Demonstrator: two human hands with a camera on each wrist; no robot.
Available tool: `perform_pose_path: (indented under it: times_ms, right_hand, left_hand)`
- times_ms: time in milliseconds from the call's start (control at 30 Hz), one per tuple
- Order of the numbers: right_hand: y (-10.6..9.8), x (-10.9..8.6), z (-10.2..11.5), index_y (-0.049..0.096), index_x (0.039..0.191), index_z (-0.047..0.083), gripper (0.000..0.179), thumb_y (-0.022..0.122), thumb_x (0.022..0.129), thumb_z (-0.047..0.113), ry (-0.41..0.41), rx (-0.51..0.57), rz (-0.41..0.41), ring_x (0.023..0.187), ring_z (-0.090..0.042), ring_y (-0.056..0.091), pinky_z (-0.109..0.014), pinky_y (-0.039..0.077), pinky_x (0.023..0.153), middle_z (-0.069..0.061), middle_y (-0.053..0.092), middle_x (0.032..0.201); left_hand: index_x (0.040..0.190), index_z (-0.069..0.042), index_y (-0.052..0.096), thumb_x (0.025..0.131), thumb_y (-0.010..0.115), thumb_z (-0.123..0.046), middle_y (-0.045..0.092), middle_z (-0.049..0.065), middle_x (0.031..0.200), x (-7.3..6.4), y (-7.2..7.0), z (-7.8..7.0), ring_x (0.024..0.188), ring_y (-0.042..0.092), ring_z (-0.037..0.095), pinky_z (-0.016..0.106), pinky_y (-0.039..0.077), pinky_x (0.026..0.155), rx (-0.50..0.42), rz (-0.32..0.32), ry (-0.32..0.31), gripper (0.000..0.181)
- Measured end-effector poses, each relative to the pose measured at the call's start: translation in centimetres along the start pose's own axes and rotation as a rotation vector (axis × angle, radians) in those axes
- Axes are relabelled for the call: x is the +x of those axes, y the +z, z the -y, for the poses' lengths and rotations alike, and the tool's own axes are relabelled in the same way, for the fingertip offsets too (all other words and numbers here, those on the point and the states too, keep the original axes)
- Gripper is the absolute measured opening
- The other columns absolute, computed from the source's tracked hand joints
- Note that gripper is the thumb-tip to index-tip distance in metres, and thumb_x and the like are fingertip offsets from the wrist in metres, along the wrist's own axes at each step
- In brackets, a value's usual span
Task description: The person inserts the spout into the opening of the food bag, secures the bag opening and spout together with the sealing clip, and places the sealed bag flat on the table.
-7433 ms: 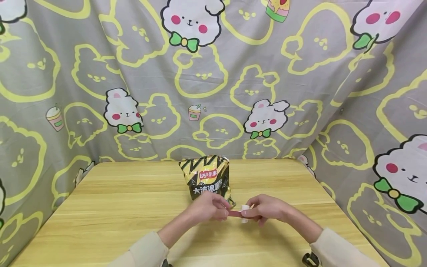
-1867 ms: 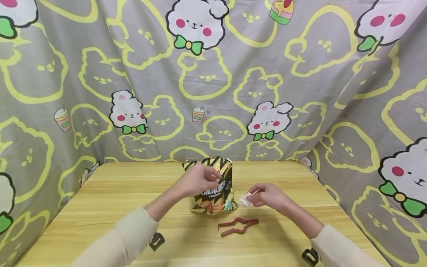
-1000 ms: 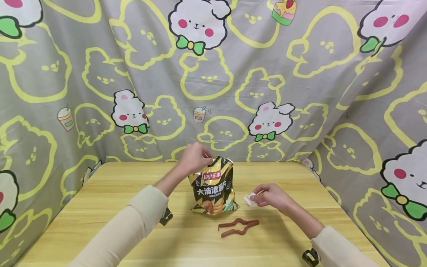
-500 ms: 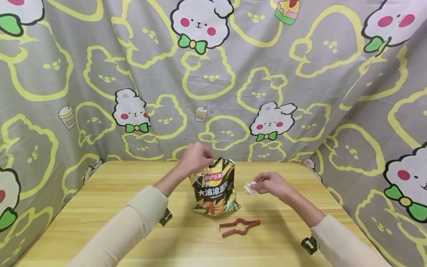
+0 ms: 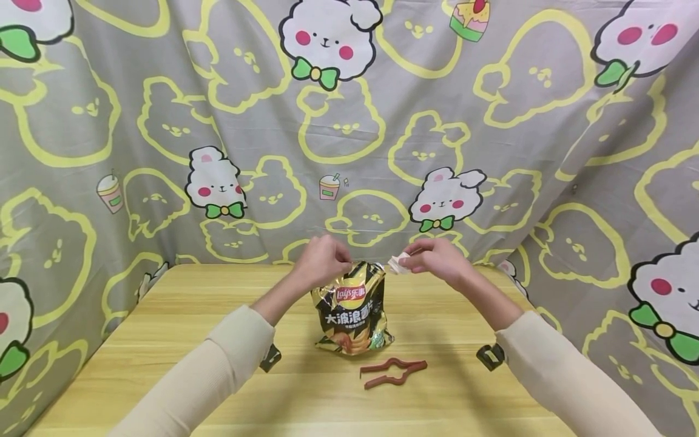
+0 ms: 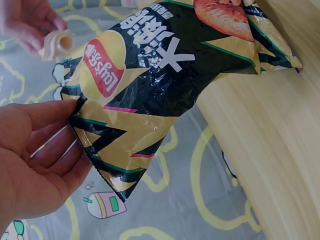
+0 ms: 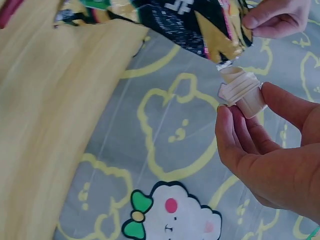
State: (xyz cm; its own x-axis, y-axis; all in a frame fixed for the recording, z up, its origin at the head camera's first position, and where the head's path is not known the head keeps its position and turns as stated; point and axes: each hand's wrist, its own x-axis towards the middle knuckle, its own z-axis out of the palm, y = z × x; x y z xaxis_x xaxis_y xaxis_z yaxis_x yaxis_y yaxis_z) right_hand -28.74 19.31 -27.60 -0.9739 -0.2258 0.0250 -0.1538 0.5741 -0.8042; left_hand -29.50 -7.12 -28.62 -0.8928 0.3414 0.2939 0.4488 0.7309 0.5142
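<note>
A black and gold Lay's chip bag [image 5: 349, 315] stands upright on the table. My left hand [image 5: 322, 261] pinches its top edge near the upper left corner; in the left wrist view the thumb and fingers [image 6: 55, 107] lie at that edge. My right hand [image 5: 437, 261] pinches a small cream plastic spout piece [image 7: 242, 92], hollow and ridged, between thumb and fingertips. In the right wrist view the spout's open end is right by the bag's top corner. A red-brown bag clip [image 5: 393, 372], its two arms spread around a rounded middle, lies on the table before the bag.
The wooden table [image 5: 207, 340] ends just behind the bag. A grey curtain [image 5: 349, 230] with cartoon animals hangs at the back and both sides. Dark wrist-worn devices [image 5: 489, 357] show below the sleeves.
The clip was between both hands and now lies on the table. My left hand has moved up to the bag's top edge; my right hand has raised the spout piece beside the bag's top.
</note>
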Motion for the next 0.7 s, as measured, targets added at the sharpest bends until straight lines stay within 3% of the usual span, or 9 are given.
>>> perform_pose_path:
  times_ms: [467,700]
  right_hand:
    - [1.8,1.7,1.5,0.070,0.121,0.002,0.036,0.074,0.090,0.020,-0.008,0.079,-0.007,0.101,-0.024,0.071,-0.040,0.057,0.096,-0.016,0.070,0.118]
    - [2.1,1.9,1.4,0.072,0.117,0.002,0.032,0.075,0.088,0.016,-0.006,0.039,-0.012,0.098,-0.023,0.069,-0.040,0.057,0.094,-0.013,0.072,0.111]
  left_hand:
    - [0.089,-0.009,0.082,0.085,0.078,-0.010,0.079,0.002,0.085,-0.3,-0.1,-0.6,0.073,0.072,0.012,0.028,0.060,0.074,0.024,0.015,0.023,0.005]
    - [0.090,-0.008,0.081,0.085,0.078,-0.009,0.079,0.003,0.086,-0.3,-0.2,-0.5,0.075,0.073,0.013,0.029,0.061,0.075,0.018,0.015,0.028,0.006]
